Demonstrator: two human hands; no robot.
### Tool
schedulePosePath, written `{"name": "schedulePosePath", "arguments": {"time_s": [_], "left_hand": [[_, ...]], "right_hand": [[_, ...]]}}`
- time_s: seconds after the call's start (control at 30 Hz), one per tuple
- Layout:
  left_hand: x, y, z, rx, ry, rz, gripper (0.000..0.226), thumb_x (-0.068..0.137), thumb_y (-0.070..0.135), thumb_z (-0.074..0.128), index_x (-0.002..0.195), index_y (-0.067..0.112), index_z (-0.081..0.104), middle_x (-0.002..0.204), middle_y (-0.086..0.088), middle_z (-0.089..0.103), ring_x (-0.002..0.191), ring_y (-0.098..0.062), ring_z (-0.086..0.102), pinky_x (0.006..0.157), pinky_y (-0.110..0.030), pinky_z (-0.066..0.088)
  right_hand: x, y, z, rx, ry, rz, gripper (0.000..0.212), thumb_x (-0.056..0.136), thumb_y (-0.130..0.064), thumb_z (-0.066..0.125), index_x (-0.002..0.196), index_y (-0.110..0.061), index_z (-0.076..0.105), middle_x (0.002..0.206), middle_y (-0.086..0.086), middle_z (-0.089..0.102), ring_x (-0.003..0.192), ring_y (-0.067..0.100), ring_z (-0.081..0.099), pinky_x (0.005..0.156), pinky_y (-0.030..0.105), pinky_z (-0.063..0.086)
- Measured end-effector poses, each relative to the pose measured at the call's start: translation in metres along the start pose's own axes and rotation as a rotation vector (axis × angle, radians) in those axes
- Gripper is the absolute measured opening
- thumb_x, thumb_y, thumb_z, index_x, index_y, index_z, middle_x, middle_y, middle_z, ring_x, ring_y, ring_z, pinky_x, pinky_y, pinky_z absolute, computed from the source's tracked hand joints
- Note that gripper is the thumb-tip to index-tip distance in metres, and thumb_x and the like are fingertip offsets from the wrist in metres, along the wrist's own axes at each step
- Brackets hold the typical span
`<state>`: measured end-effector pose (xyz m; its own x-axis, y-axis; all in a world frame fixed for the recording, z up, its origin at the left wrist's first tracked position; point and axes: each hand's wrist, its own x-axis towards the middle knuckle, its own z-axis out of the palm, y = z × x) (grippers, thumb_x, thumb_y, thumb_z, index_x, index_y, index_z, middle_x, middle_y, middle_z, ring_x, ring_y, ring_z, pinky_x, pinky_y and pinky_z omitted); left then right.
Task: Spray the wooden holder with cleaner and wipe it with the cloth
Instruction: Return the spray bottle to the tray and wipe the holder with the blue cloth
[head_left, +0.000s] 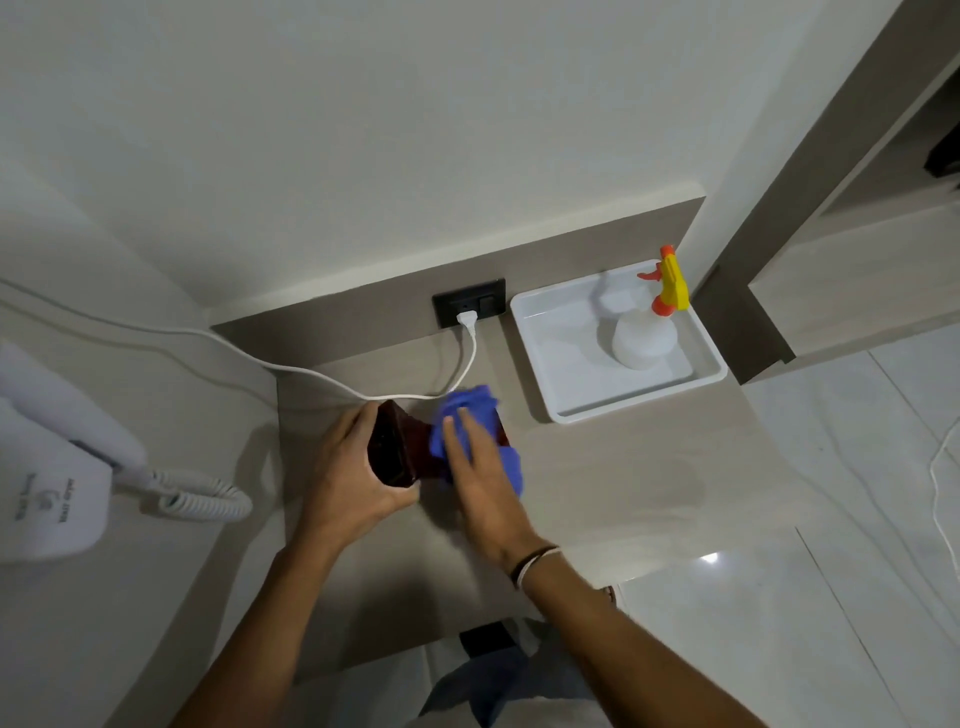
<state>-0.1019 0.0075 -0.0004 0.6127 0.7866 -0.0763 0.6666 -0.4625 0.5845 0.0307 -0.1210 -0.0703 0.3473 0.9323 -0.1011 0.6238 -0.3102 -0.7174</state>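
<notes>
— Pale wood-grain bench (597, 467) under a plain white wall, socket and white plug at twelve o'clock, wall-mounted hairdryer off at nine. White tray (550, 384) at two o'clock, carrying the spray bottle (644, 338), upright, well apart from both hands.

— And the wooden holder (400, 447)?

— Dead centre of the bench, tipped on its side. Dark reddish-brown, glossy, box-like, open mouth turned toward eight o'clock. Long axis roughly ten to four.

— Left hand (353, 478)?

— Wrapped around the open end, fingers (358, 421) curled over the far edge, thumb at the near corner. Clamped firmly, steadying.

— Right hand (483, 483)?

— Flat, fingers spread, pressing the blue cloth (467, 415) onto the holder's right flank. Cloth bunched, spilling out past the fingertips at twelve and beside the palm at four. Not gripped so much as pinned under the palm.

— Which way from here?

— Holder directly under and left of the right hand; touching through the cloth. Probably mid-wipe, spraying seemingly done. Next stroke best run along that ten-to-four axis, left hand bracing against the push.
</notes>
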Motion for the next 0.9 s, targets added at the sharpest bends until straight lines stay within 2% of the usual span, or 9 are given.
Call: {"name": "schedulePosePath", "arguments": {"time_s": [0.13, 0.27, 0.33, 0.4, 0.5, 0.6, 0.67, 0.8, 0.9], "left_hand": [[0.004, -0.001, -0.004, -0.021, -0.043, 0.011, 0.094, 0.051, 0.027, 0.094, 0.138, 0.018, 0.058, 0.129, 0.001, 0.062, 0.113, -0.017, 0.061, 0.095, -0.025, 0.049], [-0.002, -0.005, -0.005, 0.024, -0.002, -0.008, 0.097, 0.05, 0.028, 0.097, 0.138, 0.013, 0.059, 0.127, -0.003, 0.061, 0.112, -0.023, 0.062, 0.094, -0.025, 0.047], [-0.001, -0.001, -0.002, 0.026, -0.003, -0.009, 0.098, 0.051, 0.029, 0.096, 0.14, 0.013, 0.058, 0.129, -0.005, 0.061, 0.115, -0.026, 0.063, 0.096, -0.028, 0.047], [0.0, 0.003, -0.001, 0.014, -0.003, -0.008, 0.099, 0.049, 0.034, 0.091, 0.14, 0.014, 0.057, 0.13, -0.005, 0.063, 0.115, -0.026, 0.063, 0.095, -0.027, 0.046], [-0.001, 0.008, -0.002, -0.018, -0.028, -0.012, 0.099, 0.048, 0.044, 0.083, 0.14, 0.02, 0.056, 0.128, 0.002, 0.06, 0.111, -0.016, 0.06, 0.091, -0.019, 0.044], [-0.004, 0.007, -0.004, 0.024, -0.003, -0.047, 0.097, 0.051, 0.03, 0.094, 0.139, 0.013, 0.058, 0.128, -0.003, 0.06, 0.114, -0.025, 0.061, 0.095, -0.027, 0.047], [-0.005, 0.011, -0.003, 0.036, -0.002, -0.056, 0.098, 0.051, 0.024, 0.097, 0.141, 0.012, 0.058, 0.131, -0.004, 0.06, 0.12, -0.027, 0.06, 0.098, -0.031, 0.048], [0.005, 0.029, 0.0, 0.153, -0.037, -0.011, 0.105, 0.049, 0.038, 0.093, 0.145, 0.019, 0.054, 0.135, 0.002, 0.058, 0.125, -0.021, 0.053, 0.097, -0.027, 0.042], [0.017, 0.05, 0.003, 0.3, -0.047, -0.004, 0.107, 0.05, 0.052, 0.09, 0.145, 0.02, 0.052, 0.135, 0.003, 0.058, 0.127, -0.021, 0.054, 0.097, -0.028, 0.044]], "right_hand": [[-0.008, -0.024, 0.019, 0.025, 0.061, -0.229, 0.088, 0.106, -0.014, 0.05, 0.172, -0.025, -0.007, 0.18, 0.003, -0.018, 0.169, 0.032, 0.004, 0.134, 0.042, 0.019], [-0.007, 0.025, -0.002, -0.216, -0.046, 0.046, 0.096, 0.103, 0.009, 0.052, 0.172, -0.023, -0.007, 0.17, 0.0, -0.035, 0.168, 0.033, -0.014, 0.137, 0.053, 0.018], [-0.006, 0.02, -0.002, -0.124, -0.023, 0.07, 0.101, 0.099, 0.014, 0.054, 0.172, -0.022, -0.005, 0.171, -0.002, -0.032, 0.168, 0.032, -0.012, 0.136, 0.054, 0.017], [-0.006, -0.004, 0.01, -0.001, 0.026, -0.077, 0.106, 0.096, 0.007, 0.061, 0.173, -0.024, -0.005, 0.178, 0.001, -0.026, 0.169, 0.032, -0.002, 0.136, 0.052, 0.017], [-0.008, -0.016, 0.023, -0.02, 0.098, -0.222, 0.091, 0.1, -0.007, 0.057, 0.173, -0.017, 0.003, 0.181, 0.013, -0.006, 0.168, 0.034, 0.009, 0.133, 0.042, 0.019], [-0.002, 0.016, 0.006, -0.159, 0.024, -0.058, 0.097, 0.097, 0.014, 0.056, 0.173, -0.017, 0.005, 0.178, 0.01, -0.015, 0.168, 0.037, -0.002, 0.136, 0.052, 0.022], [-0.001, 0.041, -0.014, -0.171, -0.038, 0.031, 0.095, 0.098, 0.017, 0.051, 0.173, -0.018, 0.004, 0.179, 0.006, -0.014, 0.169, 0.035, -0.003, 0.136, 0.051, 0.021], [-0.005, 0.053, -0.057, 0.088, -0.038, 0.027, 0.086, 0.094, 0.014, 0.052, 0.171, -0.014, 0.023, 0.177, 0.01, 0.023, 0.158, 0.024, 0.032, 0.134, 0.044, 0.03], [0.001, 0.059, -0.098, 0.152, 0.025, 0.016, 0.079, 0.096, 0.013, 0.048, 0.168, -0.013, 0.031, 0.171, 0.009, 0.032, 0.153, 0.021, 0.04, 0.133, 0.033, 0.032]]}}
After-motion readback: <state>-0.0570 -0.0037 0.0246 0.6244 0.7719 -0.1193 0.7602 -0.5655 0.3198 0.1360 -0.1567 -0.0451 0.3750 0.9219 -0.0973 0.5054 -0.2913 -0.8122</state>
